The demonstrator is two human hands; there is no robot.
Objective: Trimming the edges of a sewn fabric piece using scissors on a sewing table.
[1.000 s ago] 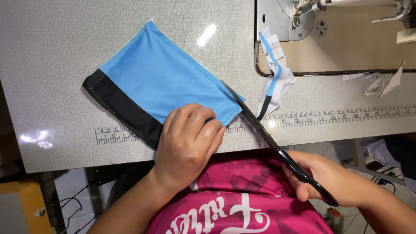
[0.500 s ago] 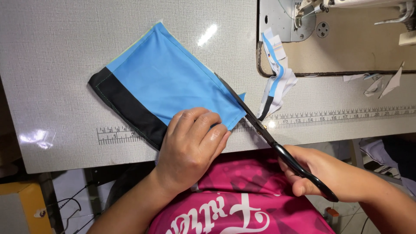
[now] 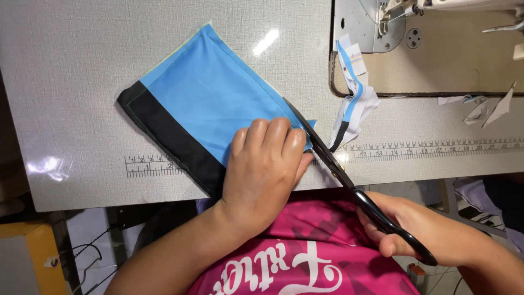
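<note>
Scissors trimmed the edge of a blue fabric piece on a sewing table.

At the left, the blue fabric piece (image 3: 213, 93) with a black band (image 3: 169, 136) along its lower-left edge lay flat and angled on the pale grey table (image 3: 71, 76), partly covering a printed ruler strip (image 3: 147, 165) near the table's front edge. The left hand (image 3: 262, 169) pressed down on the fabric's near corner, palm flat and fingers spread, holding nothing but pinning the cloth in place. Just beside its fingertips, the black scissors (image 3: 349, 186) ran along the fabric's right edge, blades nearly closed with the tips on the cloth. The right hand (image 3: 415, 229) gripped the scissor handles, fingers curled through the loops. Further right, a scrap of white, blue and black trimmings (image 3: 352, 104) lay by the sewing machine base (image 3: 371, 27), with paler scraps (image 3: 480, 109) beyond.
</note>
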